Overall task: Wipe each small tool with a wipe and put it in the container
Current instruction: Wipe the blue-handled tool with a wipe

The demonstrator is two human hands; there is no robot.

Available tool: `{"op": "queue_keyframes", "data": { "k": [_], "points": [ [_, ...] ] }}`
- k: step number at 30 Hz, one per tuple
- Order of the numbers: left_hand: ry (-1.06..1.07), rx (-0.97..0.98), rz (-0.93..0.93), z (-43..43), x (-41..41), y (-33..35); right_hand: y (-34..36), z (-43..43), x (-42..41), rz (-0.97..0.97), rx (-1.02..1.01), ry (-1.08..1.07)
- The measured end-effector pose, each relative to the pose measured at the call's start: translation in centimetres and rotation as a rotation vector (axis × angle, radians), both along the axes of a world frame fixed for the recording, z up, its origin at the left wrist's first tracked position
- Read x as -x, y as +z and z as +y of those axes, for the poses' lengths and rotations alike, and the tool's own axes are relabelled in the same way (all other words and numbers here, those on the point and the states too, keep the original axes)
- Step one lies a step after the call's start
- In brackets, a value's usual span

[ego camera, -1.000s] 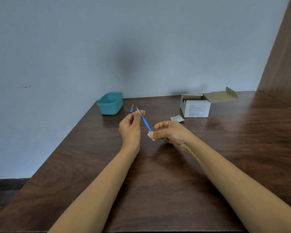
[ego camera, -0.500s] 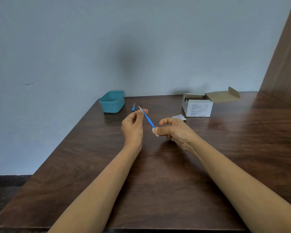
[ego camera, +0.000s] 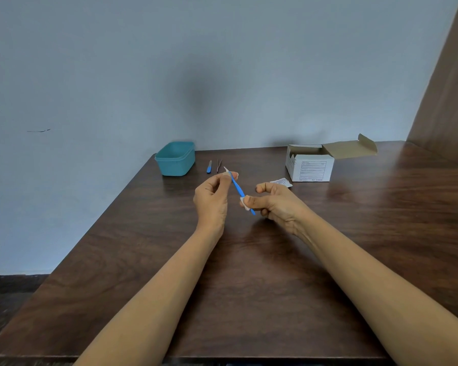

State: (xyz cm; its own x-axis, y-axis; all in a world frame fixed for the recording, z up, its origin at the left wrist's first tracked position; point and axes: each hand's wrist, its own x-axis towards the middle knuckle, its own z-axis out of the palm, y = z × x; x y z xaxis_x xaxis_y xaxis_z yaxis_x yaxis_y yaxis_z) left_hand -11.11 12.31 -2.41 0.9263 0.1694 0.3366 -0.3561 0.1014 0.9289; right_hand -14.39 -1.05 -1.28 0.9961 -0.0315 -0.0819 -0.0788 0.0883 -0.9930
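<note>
A thin blue-handled tool [ego camera: 237,186] slants between my hands above the dark wooden table [ego camera: 249,286]. My left hand [ego camera: 212,199] pinches its upper end near the pale tip. My right hand [ego camera: 275,202] pinches a small white wipe [ego camera: 244,203] around the lower part of the handle, and the blue end sticks out below the fingers. Two more tools lie farther back: a short blue one [ego camera: 209,167] and thin dark tweezers [ego camera: 218,165]. The teal container [ego camera: 175,159] stands open at the back left.
An open white cardboard box [ego camera: 312,165] with its flap folded back sits at the back right. A torn wipe sachet [ego camera: 282,182] lies in front of it. The table's left edge runs diagonally, and a wall rises right behind the table.
My right hand with the wipe has slid a little up the blue handle, so the handle's lower end now shows below the fingers. My left hand keeps its grip.
</note>
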Motion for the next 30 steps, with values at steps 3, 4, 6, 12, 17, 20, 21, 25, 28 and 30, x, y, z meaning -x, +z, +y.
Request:
{"op": "queue_keyframes", "data": {
  "k": [3,4,6,12,17,20,21,25,28,30],
  "points": [
    [-0.003,-0.011,-0.006,0.0,0.1,0.0,-0.1,0.1,0.0,0.000,0.013,-0.031],
    [-0.001,-0.012,-0.004,0.0,0.1,0.0,-0.1,0.1,0.0,-0.004,0.016,-0.040],
    [0.004,-0.017,-0.001,0.1,0.1,0.1,-0.2,0.2,-0.1,-0.015,0.014,-0.048],
    [-0.035,-0.137,-0.038,-0.3,0.7,-0.1,-0.2,0.3,-0.1,-0.034,-0.021,-0.025],
    [-0.033,-0.182,0.030,-0.2,0.6,-0.2,0.3,0.1,-0.4,-0.028,-0.201,-0.102],
    [-0.033,-0.356,0.012,-0.3,0.9,-0.5,0.3,-0.4,-0.6,-0.027,-0.319,-0.188],
    [-0.055,-0.438,-0.018,-0.3,1.1,-0.6,0.3,-0.5,-0.6,-0.024,-0.343,-0.209],
    [-0.201,-0.667,-0.147,-1.1,2.0,-0.7,0.3,-0.7,-0.7,0.000,-0.400,-0.227],
    [-0.228,-0.689,-0.189,-1.1,1.9,-0.7,0.2,-0.4,-0.7,0.013,-0.376,-0.209],
    [-0.227,-0.695,-0.185,-0.9,1.6,-0.8,0.2,-0.4,-0.5,-0.012,-0.358,-0.230]
  ]
}}
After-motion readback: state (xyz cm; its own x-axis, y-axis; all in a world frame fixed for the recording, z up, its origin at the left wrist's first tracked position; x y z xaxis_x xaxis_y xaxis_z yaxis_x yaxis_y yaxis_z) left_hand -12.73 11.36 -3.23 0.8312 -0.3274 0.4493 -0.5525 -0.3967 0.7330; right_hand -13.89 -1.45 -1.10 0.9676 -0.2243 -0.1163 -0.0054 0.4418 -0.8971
